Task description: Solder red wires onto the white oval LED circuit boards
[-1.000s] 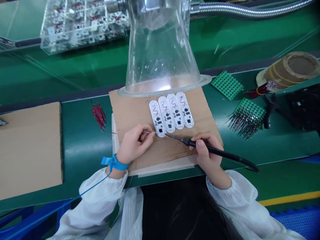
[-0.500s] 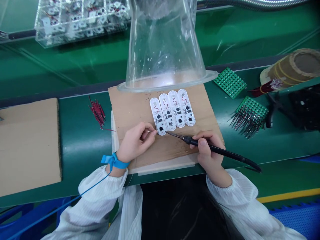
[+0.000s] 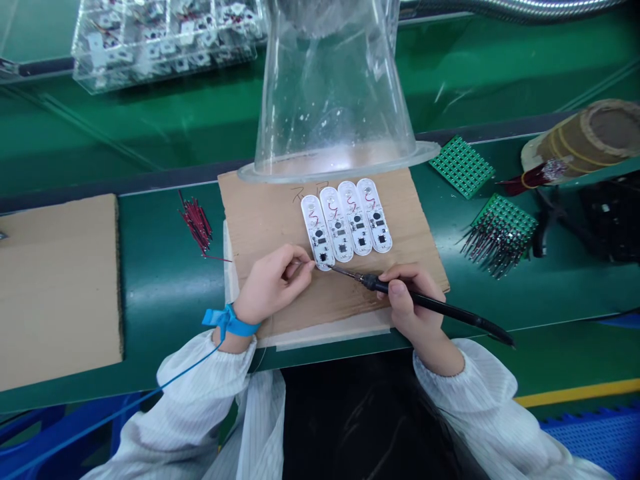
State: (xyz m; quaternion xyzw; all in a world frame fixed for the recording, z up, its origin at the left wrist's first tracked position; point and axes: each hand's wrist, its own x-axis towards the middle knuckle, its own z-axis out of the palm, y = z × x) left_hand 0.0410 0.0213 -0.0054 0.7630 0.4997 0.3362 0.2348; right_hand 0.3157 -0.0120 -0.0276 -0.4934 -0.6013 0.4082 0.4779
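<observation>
While left hand [image 3: 274, 283] pinches wire [image 3: 303, 263] | right hand [image 3: 413, 301] grips soldering iron [image 3: 425, 299] | cardboard scrawl [image 3: 303, 194] illegible

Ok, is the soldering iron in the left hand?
No, the left hand pinches a thin wire, and the soldering iron is held pen-style in the right hand.

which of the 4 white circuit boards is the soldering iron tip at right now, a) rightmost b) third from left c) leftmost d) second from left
c, the tip of the soldering iron in the right hand sits at the lower end of the leftmost white circuit board, where the left hand pinches a thin wire against it.
</observation>
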